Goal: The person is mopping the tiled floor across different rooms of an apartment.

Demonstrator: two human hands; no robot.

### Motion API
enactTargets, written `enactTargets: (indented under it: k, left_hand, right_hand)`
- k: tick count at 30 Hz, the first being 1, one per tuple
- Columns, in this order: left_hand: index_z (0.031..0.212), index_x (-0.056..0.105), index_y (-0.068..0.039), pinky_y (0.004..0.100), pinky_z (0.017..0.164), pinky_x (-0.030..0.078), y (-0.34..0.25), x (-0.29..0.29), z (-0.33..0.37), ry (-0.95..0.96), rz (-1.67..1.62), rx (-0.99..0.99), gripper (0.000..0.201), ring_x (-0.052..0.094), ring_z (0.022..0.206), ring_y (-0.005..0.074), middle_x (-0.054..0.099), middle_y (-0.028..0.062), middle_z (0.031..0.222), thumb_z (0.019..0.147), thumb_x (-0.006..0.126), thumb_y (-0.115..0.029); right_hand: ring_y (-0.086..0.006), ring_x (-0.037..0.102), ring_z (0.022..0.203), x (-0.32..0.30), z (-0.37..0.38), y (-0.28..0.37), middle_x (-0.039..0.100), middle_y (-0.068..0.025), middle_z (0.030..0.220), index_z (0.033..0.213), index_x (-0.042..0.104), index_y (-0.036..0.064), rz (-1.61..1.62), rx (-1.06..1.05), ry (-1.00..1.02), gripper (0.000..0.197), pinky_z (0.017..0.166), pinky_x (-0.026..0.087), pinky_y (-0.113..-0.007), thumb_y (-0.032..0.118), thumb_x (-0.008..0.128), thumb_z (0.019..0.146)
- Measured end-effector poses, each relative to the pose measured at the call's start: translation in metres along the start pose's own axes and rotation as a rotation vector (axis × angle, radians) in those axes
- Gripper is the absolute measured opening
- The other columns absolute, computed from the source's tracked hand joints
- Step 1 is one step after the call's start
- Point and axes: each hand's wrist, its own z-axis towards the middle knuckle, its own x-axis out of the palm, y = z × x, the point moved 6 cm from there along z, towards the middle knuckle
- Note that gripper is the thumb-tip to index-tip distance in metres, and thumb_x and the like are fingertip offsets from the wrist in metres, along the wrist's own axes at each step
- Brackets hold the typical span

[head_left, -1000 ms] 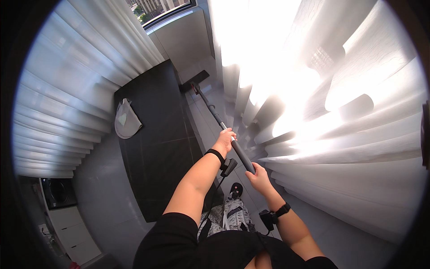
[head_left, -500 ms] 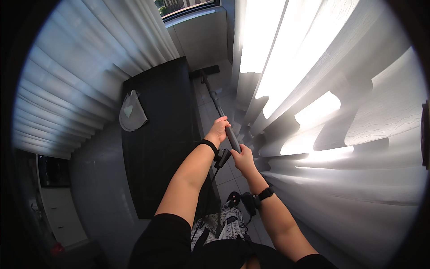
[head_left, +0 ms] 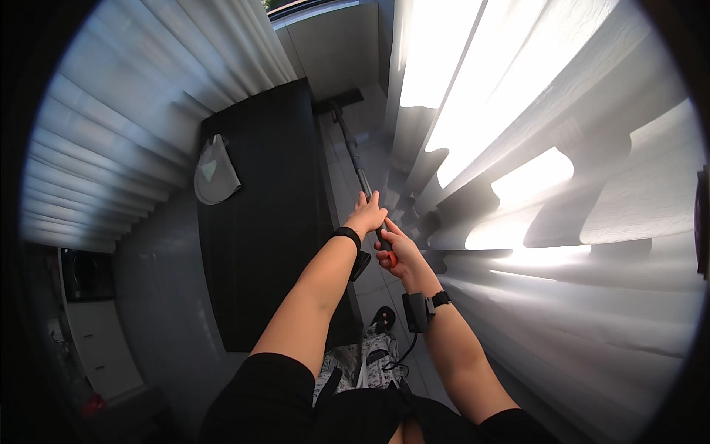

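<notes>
A long-handled flat mop (head_left: 355, 157) with a grey pole runs away from me down the tiled strip between the black table and the right-hand curtain. Its wide dark head (head_left: 347, 99) lies on the floor near the far wall. My left hand (head_left: 367, 214) is closed round the pole, a couple of its fingers reaching forward along it. Just below, my right hand (head_left: 401, 253) curls about the pole's near end, with its index finger stretched toward my left hand. An orange-red end piece (head_left: 392, 259) shows beside the right fingers.
The black table (head_left: 266, 192) stands left of the pole, with a grey folded item (head_left: 217, 174) on it. White curtains hang at the left (head_left: 111, 133) and right (head_left: 510, 296). A white drawer cabinet (head_left: 103, 344) is at the lower left. My shoe (head_left: 384, 318) is on the tiles.
My right hand has turned and loosened its fingers, baring the orange-red end piece. My left fingers have partly straightened. The mop head remains by the far wall; the view has tipped slightly downward.
</notes>
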Motion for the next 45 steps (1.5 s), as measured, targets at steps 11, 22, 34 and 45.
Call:
enactTargets:
  k: [11,22,34,45]
  left_hand:
    - [0.146,0.015,-0.003,0.052,0.108,0.028,0.033,0.112,-0.068,0.149,0.224,0.095,0.07,0.009,0.142,0.0375,-0.007,0.0177,0.154,0.091,0.044,-0.035]
    - [0.148,0.0,-0.008,0.0461,0.111,0.022,-0.033,0.241,-0.262,0.82,0.018,0.568,0.08,0.02,0.136,0.0474,-0.012,0.0247,0.151,0.093,0.038,-0.053]
    - [0.097,0.06,-0.006,0.0432,0.087,0.045,-0.021,0.202,-0.268,0.599,-0.064,0.77,0.05,0.054,0.095,0.039,0.042,0.0193,0.109,0.089,0.047,-0.054]
    - [0.085,0.063,-0.01,0.0425,0.086,0.041,-0.056,0.059,-0.005,-0.036,-0.176,0.667,0.018,0.05,0.091,0.033,0.049,0.0099,0.102,0.084,0.054,-0.026]
  right_hand:
    - [-0.0099,0.045,0.059,-0.075,-0.144,-0.123,0.048,-0.0022,0.079,0.144,0.033,0.0293,0.015,0.034,-0.179,0.052,0.043,0.034,-0.019,0.017,0.05,0.096]
    - [-0.0111,0.045,0.06,-0.144,-0.403,-0.177,0.046,-0.0022,0.08,0.146,0.03,0.0215,-0.164,0.179,-0.454,0.056,0.043,0.031,-0.022,0.012,0.051,0.094]
    - [-0.0134,0.057,0.104,-0.121,-0.391,-0.189,0.055,-0.01,0.123,0.143,0.031,0.0009,-0.483,-0.197,-0.243,0.073,0.091,0.045,-0.027,0.002,0.069,0.081]
    - [-0.0064,0.043,0.045,-0.07,-0.126,-0.005,0.051,-0.0004,0.066,0.143,0.032,0.0061,-0.456,-0.353,-0.151,0.071,0.041,0.033,-0.023,-0.003,0.062,0.079]
